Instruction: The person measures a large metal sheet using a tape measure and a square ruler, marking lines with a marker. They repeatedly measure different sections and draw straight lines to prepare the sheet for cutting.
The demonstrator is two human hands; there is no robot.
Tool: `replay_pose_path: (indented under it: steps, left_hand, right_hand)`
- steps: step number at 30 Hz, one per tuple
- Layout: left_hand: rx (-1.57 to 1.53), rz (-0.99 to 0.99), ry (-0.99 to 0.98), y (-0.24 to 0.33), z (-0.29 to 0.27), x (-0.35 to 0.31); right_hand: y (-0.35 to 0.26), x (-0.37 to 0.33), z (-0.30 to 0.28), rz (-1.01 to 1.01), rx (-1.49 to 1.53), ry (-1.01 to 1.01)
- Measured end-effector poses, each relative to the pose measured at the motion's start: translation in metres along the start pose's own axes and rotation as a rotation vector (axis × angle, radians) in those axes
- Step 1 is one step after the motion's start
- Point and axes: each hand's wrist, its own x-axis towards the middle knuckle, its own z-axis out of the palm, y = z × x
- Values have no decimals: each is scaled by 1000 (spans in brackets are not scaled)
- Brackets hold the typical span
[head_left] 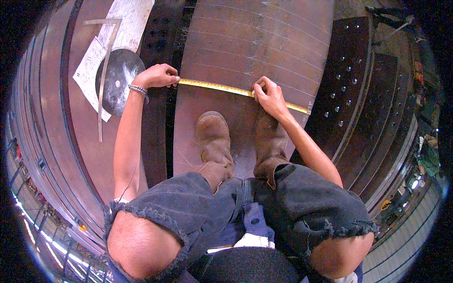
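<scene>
The yellow tape measure [214, 86] lies across the steel plate [245, 125] in the middle of the frame, its long axis sloping down rightward, roughly along the pale lines [226, 69] above it. The left hand [159, 76] pinches its left end; the right hand [272, 98], nearer the far end, curls its fingers at the tape, though whether they pinch it cannot be told.

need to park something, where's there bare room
Free: the brown white-lined steel plate, from the yellow tape measure up to the picture's top. Crowded: nearer, two brown boots; left, a thin L-shaped metal square crossing a round black disc.
</scene>
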Motion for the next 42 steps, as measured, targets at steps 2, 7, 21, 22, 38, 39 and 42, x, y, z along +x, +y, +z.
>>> replay_pose_path:
  steps: [2, 7, 21, 22, 38, 39, 42]
  left_hand:
    - [18, 12, 11, 1, -1, -1]
    - [1, 15, 22, 0, 1, -1]
    - [-15, 22, 11, 1, 0, -3]
    - [-13, 28, 10, 2, 0, -3]
    - [-21, -2, -1, 8, -2, -5]
    - [-16, -5, 0, 6, -2, -4]
    - [-5, -12, 7, 0, 0, -2]
  right_hand:
    - [4, 2, 2, -7, -15, 11]
    - [4, 0, 3, -55, -35, 30]
    - [2, 2, -5, -65, 14, 43]
    - [4, 1, -3, -54, 7, 36]
    - [5, 1, 5, -47, -36, 33]
    - [9, 1, 7, -69, -47, 44]
    - [3, -1, 9, -140, -102, 84]
